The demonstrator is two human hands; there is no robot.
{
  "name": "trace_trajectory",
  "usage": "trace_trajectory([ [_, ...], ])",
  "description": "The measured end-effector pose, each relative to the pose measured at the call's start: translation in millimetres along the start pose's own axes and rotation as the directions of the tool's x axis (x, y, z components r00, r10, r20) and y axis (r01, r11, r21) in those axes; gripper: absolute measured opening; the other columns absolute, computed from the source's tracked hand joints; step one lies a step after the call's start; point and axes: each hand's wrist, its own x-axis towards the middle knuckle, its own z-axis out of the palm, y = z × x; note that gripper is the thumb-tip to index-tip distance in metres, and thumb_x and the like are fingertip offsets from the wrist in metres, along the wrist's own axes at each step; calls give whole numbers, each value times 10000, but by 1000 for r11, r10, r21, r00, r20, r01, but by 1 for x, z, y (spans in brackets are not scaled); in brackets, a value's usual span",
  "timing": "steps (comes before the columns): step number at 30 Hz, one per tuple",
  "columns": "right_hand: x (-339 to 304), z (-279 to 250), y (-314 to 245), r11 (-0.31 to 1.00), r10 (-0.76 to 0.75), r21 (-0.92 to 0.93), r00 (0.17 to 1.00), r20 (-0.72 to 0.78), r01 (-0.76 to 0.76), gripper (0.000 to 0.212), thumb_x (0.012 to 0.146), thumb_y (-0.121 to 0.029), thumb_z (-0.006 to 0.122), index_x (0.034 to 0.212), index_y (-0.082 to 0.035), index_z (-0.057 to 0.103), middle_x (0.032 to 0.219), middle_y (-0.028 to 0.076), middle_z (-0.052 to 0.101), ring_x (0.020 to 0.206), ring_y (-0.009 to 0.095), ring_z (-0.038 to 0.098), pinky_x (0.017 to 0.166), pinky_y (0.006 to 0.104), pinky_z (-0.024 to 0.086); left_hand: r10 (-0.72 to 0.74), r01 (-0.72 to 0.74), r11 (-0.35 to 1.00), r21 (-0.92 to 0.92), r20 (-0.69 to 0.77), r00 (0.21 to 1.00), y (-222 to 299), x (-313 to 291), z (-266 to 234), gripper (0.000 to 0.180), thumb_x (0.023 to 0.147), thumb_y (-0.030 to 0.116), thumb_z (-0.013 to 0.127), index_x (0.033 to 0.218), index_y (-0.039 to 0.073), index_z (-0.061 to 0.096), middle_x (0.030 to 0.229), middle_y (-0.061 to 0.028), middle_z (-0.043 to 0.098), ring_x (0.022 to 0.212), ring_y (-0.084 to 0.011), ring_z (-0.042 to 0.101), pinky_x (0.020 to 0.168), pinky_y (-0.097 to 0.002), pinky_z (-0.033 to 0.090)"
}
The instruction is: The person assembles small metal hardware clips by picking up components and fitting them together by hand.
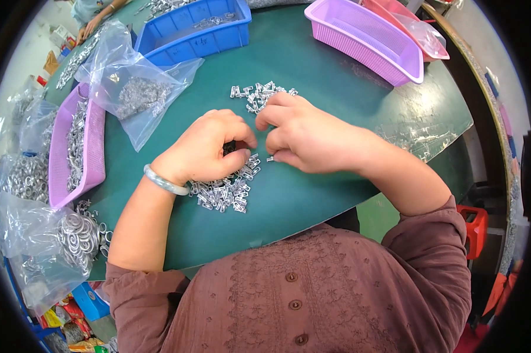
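My left hand (209, 144), with a pale bangle (165, 180) at its wrist, is closed over the near pile of small silver metal pieces (221, 195). Its finger and thumb are curled toward each other; a dark spot shows between them, and what they hold cannot be made out. Facing it, my right hand (304, 132) has its fingers bent in, with a small silver metal piece (270, 159) at its thumb tip. Just beyond the right fingers lies a second pile of like metal pieces (259, 95), partly covered by that hand.
A clear plastic bag (142, 97) of small parts lies at left, beside a purple basket (95, 159) of metal parts. Metal rings (80, 238) spill near the left edge. A blue bin (195, 41) and another purple basket (365, 44) stand far back. Another person's hand (90, 26) shows far left.
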Motion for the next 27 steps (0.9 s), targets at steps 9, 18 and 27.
trace_trajectory([
  [9,-21,31,-4,998,50,-16,961,-272,-56,83,729,-85,706,797,-48,678,1111,109,574,1143,343,470,945,447,419,2,4,996,88,-70,998,15,0,12,177,682,114,684,846,46,671,926,-95,552,914,-271,526,841,-378,421],
  [18,-25,33,-7,997,-7,-80,953,-303,-18,98,734,-84,685,819,-37,668,1120,113,574,1105,338,490,934,445,424,100,-50,959,278,-167,981,17,2,35,129,675,77,746,763,58,654,891,-63,570,878,-248,539,823,-380,412],
  [27,-41,33,-21,988,144,14,893,-427,-153,151,723,-90,735,848,-51,660,1057,75,585,1047,304,508,893,422,430,260,-187,951,247,-311,914,28,9,37,176,633,17,744,769,59,640,843,-56,564,806,-247,537,715,-351,438],
])
